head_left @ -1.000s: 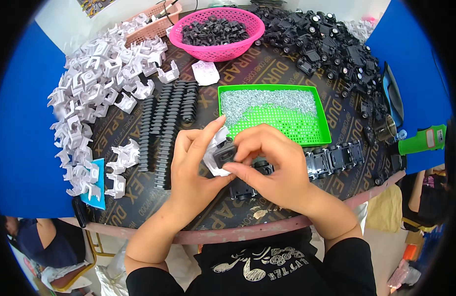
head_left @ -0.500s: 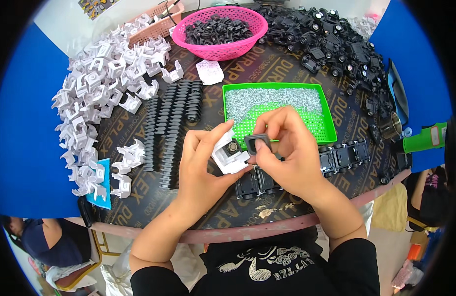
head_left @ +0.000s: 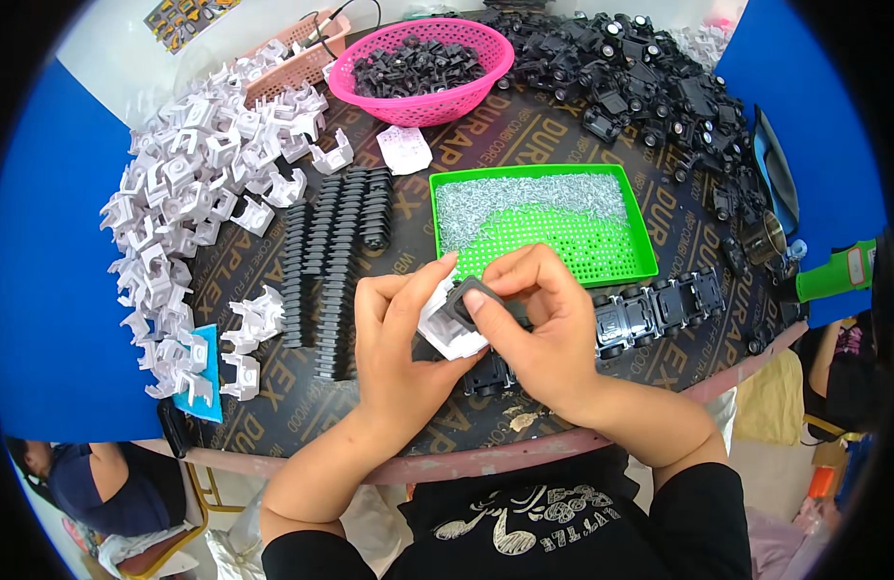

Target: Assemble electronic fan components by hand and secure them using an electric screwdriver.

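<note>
My left hand point(head_left: 394, 338) grips a white plastic housing point(head_left: 449, 338) by its side, thumb below and forefinger above. A black square piece with rounded corners point(head_left: 458, 304) is pinched between the thumb and fingers of my right hand point(head_left: 548, 333). That piece sits over the inside of the housing and seems to touch it; my right thumb covers part of it. Just beyond and below my hands runs a row of black toy-vehicle chassis point(head_left: 669, 307), partly hidden by my right hand. A green perforated tray point(head_left: 648, 237) with silver screws lies beyond my hands.
White housings point(head_left: 191, 179) are heaped at left, beside stacked black pieces point(head_left: 336, 261). A pink basket point(head_left: 423, 108) of black parts stands at the back. Black chassis point(head_left: 650, 106) pile up at the right, near a green-handled tool point(head_left: 834, 275). Another person point(head_left: 118, 488) sits at lower left.
The black square piece has moved left and come over the white housing. My right hand shifted left and slightly nearer; my left hand still holds the housing. The view tilted slightly.
</note>
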Demonstrator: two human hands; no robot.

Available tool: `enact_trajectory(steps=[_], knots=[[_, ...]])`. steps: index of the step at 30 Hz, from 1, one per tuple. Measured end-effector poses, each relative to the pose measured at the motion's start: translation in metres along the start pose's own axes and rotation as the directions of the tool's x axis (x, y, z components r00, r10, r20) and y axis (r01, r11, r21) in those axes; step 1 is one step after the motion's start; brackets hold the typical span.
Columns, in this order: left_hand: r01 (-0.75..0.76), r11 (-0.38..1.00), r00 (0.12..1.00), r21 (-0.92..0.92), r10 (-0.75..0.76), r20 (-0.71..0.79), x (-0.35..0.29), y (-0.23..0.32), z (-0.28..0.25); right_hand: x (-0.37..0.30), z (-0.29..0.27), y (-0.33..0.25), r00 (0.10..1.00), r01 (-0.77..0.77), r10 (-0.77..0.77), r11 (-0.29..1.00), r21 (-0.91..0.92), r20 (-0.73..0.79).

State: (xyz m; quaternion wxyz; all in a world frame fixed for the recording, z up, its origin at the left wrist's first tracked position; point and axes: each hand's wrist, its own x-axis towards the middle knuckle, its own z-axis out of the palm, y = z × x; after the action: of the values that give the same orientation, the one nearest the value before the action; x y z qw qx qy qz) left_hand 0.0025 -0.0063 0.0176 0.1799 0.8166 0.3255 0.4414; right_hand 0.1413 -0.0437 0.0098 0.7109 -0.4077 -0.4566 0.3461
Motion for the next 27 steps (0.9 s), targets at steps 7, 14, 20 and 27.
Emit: enact_trajectory(steps=[7, 14, 20, 27], knots=[[-0.043, 0.999, 0.997, 0.022, 0.044, -0.06, -0.002, 0.003, 0.006, -0.006, 0.002, -0.002, 0.969, 0.246, -0.225, 0.912, -0.328, 0.101], [0.281, 0.773, 0.94, -0.569, -0.342, 0.0, 0.001, -0.012, 0.011, 0.024, -0.022, -0.037, 0.858, 0.514, -0.321, 0.576, -0.636, 0.402], [0.434, 0.595, 0.869, -0.676, -0.473, 0.142, 0.008, -0.027, 0.0, 0.136, -0.131, -0.077, 0.936, -0.182, 0.304, -0.01, -0.983, -0.177], [0.442, 0.5, 0.879, -0.745, -0.406, 0.249, 0.008, -0.019, 0.006, 0.184, -0.292, 0.003, 0.852, -0.41, 0.209, -0.304, -0.86, -0.481]])
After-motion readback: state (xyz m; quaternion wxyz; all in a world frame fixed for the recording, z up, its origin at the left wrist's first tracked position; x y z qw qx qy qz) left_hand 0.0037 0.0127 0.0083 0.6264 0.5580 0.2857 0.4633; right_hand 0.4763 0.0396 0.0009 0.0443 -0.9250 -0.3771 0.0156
